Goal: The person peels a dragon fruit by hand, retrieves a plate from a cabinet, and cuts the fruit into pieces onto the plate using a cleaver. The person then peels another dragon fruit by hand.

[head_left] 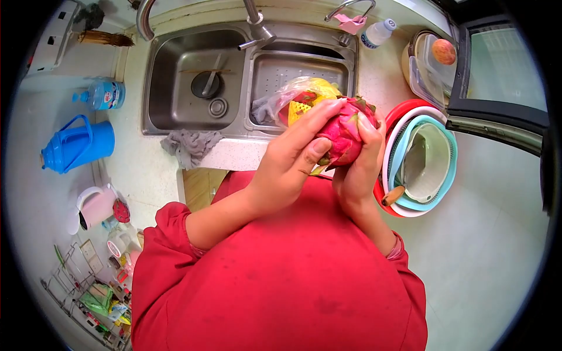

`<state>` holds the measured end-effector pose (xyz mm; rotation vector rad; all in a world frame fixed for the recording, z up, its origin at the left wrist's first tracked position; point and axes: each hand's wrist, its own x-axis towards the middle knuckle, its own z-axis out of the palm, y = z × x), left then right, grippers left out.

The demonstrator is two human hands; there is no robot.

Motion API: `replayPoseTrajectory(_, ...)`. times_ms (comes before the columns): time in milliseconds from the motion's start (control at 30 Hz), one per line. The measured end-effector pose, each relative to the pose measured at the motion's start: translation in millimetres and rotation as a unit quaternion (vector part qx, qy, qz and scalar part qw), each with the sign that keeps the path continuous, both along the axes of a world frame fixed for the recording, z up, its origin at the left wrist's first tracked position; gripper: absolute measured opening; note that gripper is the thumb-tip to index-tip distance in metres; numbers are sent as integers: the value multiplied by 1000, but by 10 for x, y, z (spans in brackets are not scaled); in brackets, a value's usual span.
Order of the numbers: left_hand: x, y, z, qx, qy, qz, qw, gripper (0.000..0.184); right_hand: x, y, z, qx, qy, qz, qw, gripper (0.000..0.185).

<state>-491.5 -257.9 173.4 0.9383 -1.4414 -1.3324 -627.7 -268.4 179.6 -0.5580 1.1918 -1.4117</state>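
Plainly, the dragon fruit (pixel 345 141) is held between both hands, in front of the red garment (pixel 293 263). The left hand (pixel 290 155) is curled against one side, thumb pressed to the skin; the right hand (pixel 364 167) cups the other, thumb laid along it. It probably feels fairly weighty, firm outside but easily bruised, slippery if wet, with leafy scales that could tear, so the round middle seems the best hold. Beyond it lies a clear plastic bag (pixel 285 96) in the steel sink (pixel 244 88); stacked basins (pixel 449 164) stand to the right
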Motion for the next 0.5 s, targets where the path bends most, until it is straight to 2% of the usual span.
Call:
replayPoseTrajectory(333,-112,22,4,47,49,34,997,44,-14,43,-79,14,-13,-31,999,38)
replayPoseTrajectory(433,-136,3,17,55,48,38,997,43,-24,39,-119,23,-45,-28,998,39)
replayPoseTrajectory(500,-148,-65,14,64,50,33,996,42,-28,20,-182,48,-143,-18,988,43)
